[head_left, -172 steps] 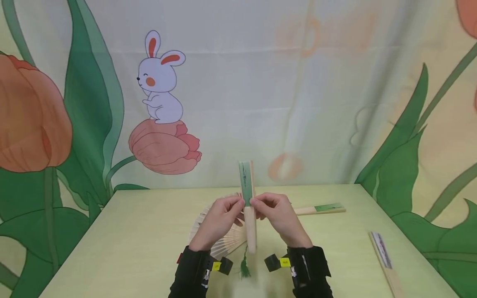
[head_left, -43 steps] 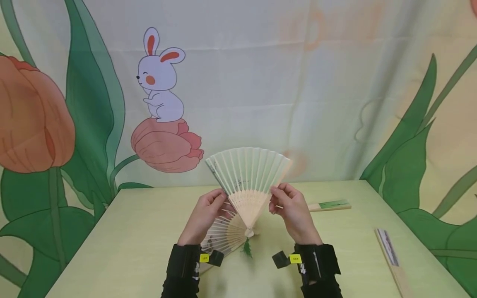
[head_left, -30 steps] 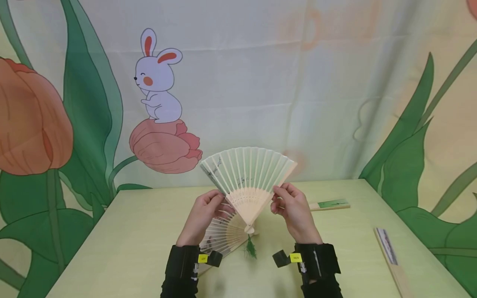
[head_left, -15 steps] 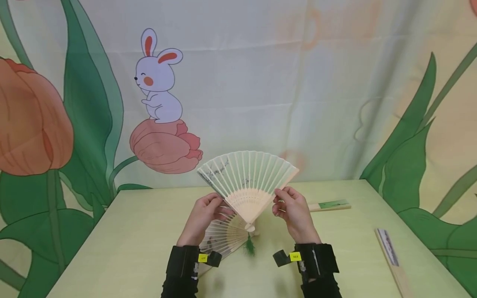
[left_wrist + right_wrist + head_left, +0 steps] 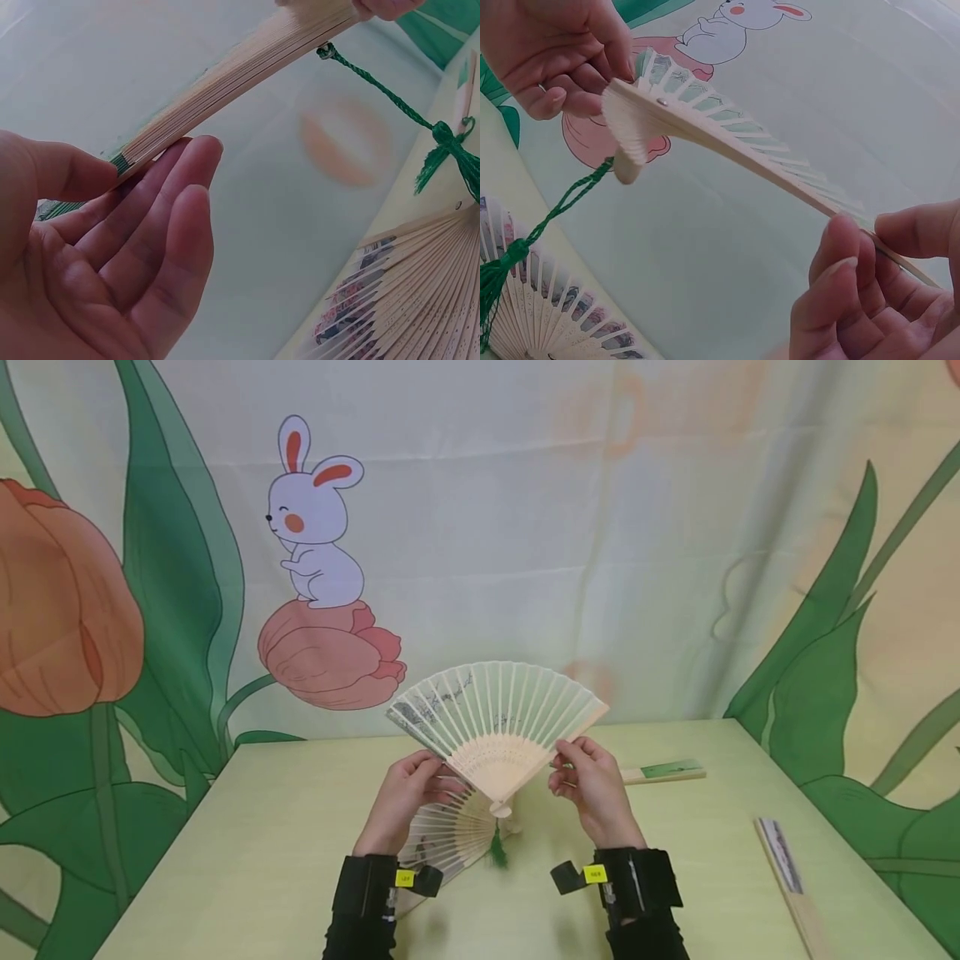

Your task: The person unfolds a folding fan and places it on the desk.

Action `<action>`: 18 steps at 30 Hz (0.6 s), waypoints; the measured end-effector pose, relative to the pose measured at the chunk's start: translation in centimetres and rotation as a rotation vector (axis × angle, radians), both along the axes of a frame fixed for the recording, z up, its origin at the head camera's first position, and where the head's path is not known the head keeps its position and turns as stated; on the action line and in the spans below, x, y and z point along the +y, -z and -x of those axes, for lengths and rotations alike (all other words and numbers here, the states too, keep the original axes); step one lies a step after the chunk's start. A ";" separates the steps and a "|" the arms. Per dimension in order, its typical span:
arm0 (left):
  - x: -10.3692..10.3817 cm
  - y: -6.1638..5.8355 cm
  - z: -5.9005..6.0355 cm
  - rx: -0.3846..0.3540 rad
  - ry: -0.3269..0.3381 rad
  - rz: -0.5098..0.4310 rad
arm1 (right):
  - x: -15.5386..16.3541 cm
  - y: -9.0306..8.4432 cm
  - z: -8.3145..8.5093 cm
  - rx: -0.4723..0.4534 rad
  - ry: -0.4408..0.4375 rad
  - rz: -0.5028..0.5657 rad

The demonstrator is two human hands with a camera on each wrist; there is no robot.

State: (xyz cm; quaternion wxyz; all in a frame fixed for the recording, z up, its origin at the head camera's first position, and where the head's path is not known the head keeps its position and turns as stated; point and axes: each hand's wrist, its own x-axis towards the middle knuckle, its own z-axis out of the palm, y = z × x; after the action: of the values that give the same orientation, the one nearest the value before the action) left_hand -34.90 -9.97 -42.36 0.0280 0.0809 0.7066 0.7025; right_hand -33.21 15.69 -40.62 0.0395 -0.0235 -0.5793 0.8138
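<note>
Both hands hold up a pale green folding fan (image 5: 506, 718), spread wide above the table, with dark ink drawing on its left part. My left hand (image 5: 401, 797) pinches the left outer rib between thumb and fingers. The opposite outer rib is pinched by my right hand (image 5: 592, 785). From the fan's pivot hangs a green tassel (image 5: 498, 847), also seen as a tassel (image 5: 510, 259) in the right wrist view. Beneath it, a second spread fan (image 5: 446, 839) with a dark and reddish picture lies on the table, partly covered by the left hand and held fan.
A closed fan with a green panel (image 5: 667, 771) lies behind the right hand. Another closed fan (image 5: 783, 877) lies near the right edge of the yellow table (image 5: 247, 860). A printed cloth backdrop (image 5: 480, 527) hangs behind the table.
Several seconds ago the green fan was folded upright between the hands. It has been spread steadily wider, the hands moving apart; more ink drawing shows on its left.
</note>
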 end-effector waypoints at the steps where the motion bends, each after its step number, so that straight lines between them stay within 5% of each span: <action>1: -0.1 0.1 0.0 -0.002 -0.005 -0.002 | 0.0 0.1 0.0 -0.004 0.000 0.002; 18: -0.4 0.7 0.4 -0.009 -0.018 -0.018 | 0.2 0.6 0.4 -0.028 0.004 0.024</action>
State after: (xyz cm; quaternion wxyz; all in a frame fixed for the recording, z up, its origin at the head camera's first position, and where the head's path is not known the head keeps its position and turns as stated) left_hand -35.27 -10.36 -43.07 0.0240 0.0714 0.7006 0.7095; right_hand -33.60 15.85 -41.20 0.0327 -0.0368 -0.5701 0.8201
